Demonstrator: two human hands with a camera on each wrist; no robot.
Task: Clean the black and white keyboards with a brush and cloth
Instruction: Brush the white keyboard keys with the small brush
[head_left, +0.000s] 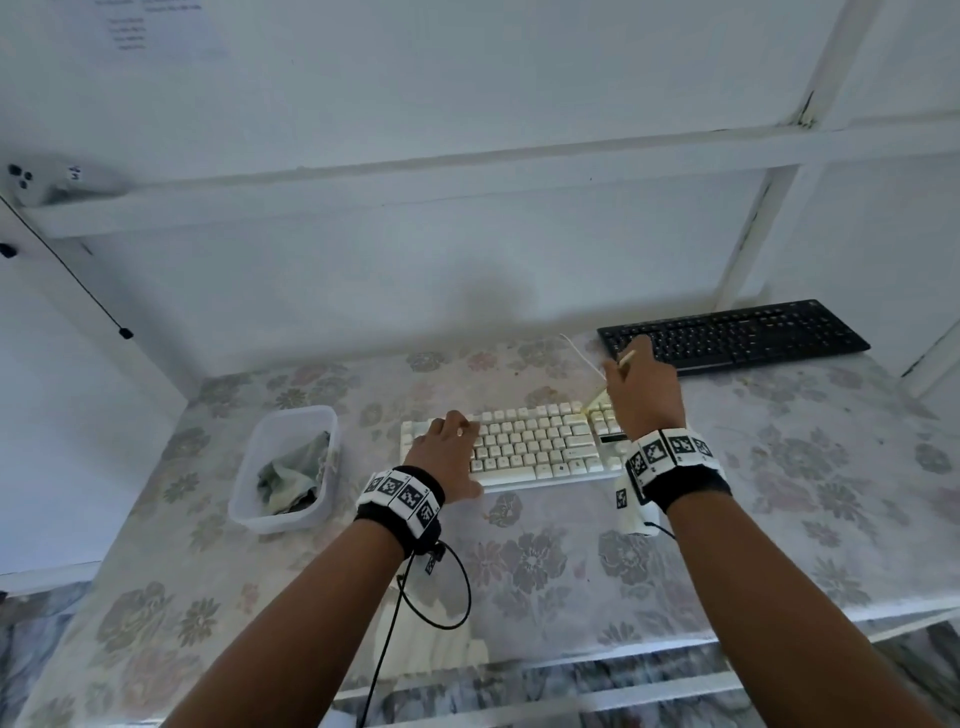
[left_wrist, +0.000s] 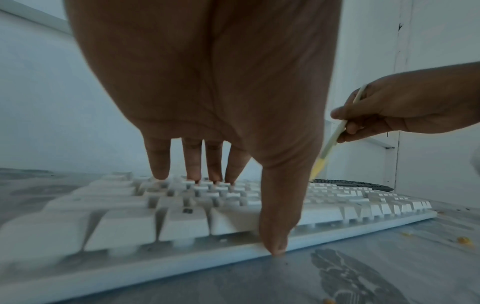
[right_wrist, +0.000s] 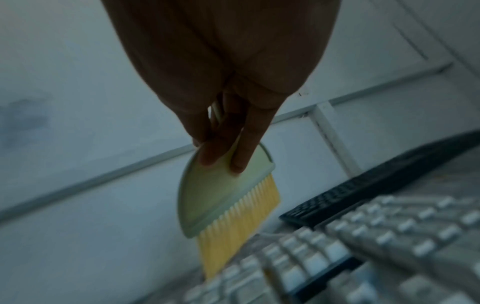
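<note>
A: While a cloth waits in its tub, the left hand lies flat, fingers straight, steadying the white keyboard on the tabletop.

B: Right hand pinches the brush by its stiff head; it looks light, bristles soft. The black keyboard sits far right.

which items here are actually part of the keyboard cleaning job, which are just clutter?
Job:
white keyboard, steadied by left hand
brush, held in right hand
black keyboard
cloth in plastic tub

Lying about:
white device on the ledge
floral table cover
</note>
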